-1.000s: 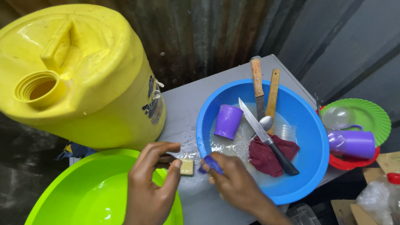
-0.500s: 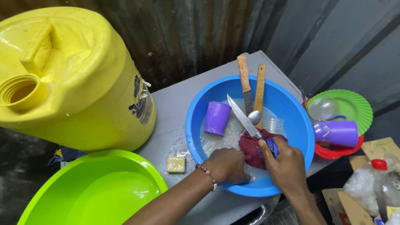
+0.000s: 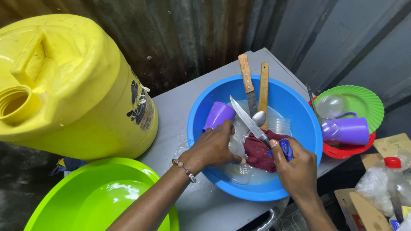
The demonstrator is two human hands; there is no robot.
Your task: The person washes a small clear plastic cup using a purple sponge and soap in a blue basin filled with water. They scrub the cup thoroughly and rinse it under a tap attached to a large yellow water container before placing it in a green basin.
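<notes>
A blue basin (image 3: 299, 107) with soapy water stands on a grey table (image 3: 175, 107). My left hand (image 3: 214, 147) reaches into it and grips a clear glass lying in the water, beside a purple cup (image 3: 218, 114). My right hand (image 3: 295, 169) holds a small blue scrubber (image 3: 286, 149) against a dark red cloth (image 3: 258, 153). A black-handled knife (image 3: 246, 117) lies across the basin, its handle passing by my right hand. A metal spoon (image 3: 258, 118), a wooden-handled knife (image 3: 246, 79) and a wooden stick (image 3: 263, 85) rest at the far rim.
A big yellow jerrycan (image 3: 64, 85) stands at the left. A lime green basin (image 3: 98, 196) sits at the lower left. A green plate (image 3: 364, 102) on a red one holds a purple mug (image 3: 346, 130) and a clear glass (image 3: 329, 106). Boxes and a red-capped bottle (image 3: 396, 179) are at the lower right. Corrugated metal wall behind.
Both hands moved from the soap piece on the table's wet patch into the blue basin. The left hand took hold of a glass; the right brought the blue scrubber to the red cloth.
</notes>
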